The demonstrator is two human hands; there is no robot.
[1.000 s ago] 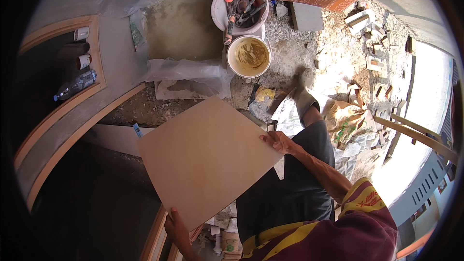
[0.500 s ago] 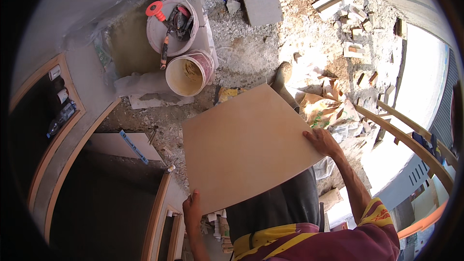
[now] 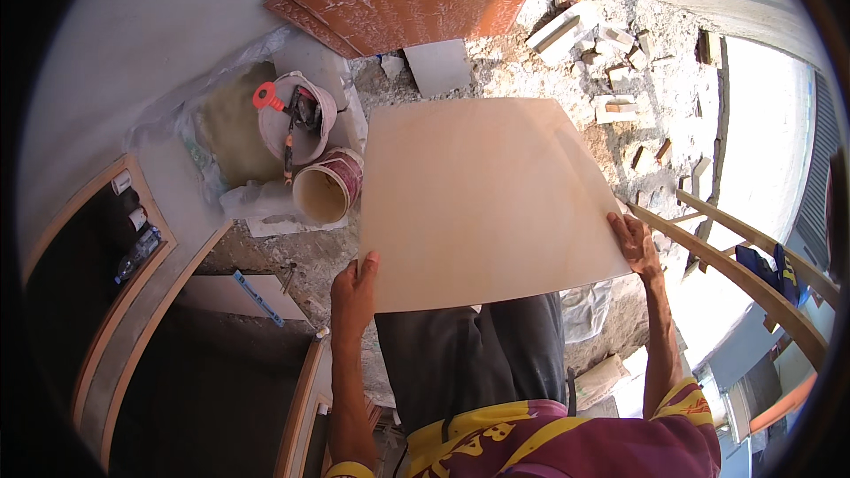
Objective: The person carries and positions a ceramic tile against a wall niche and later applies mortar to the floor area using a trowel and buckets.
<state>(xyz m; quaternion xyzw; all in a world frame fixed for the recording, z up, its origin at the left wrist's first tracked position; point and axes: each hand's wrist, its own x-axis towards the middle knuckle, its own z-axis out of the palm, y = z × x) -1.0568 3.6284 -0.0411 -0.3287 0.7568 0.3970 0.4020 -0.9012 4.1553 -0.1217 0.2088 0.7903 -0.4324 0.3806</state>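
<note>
I log left hand [image 3: 354,294] and right hand [image 3: 637,243], each grip clamped on an edge of the beige panel [image 3: 482,204], out ahead of the dark trousers [image 3: 474,345]. Beyond, leftward: bucket [image 3: 349,173] (yellowish residue [image 3: 320,196] inside); farther, pale tub [image 3: 328,127] holding dark tools [image 3: 306,110].

The large beige tile [image 3: 487,204] blocks reach straight ahead. Left of it, the tilted bucket [image 3: 326,188] leaves little passage; on the right, a wooden rail [image 3: 763,295] crowds the right hand [image 3: 636,246]. Room opens between the left hand [image 3: 354,292] and the blue spirit level [image 3: 258,298].
</note>
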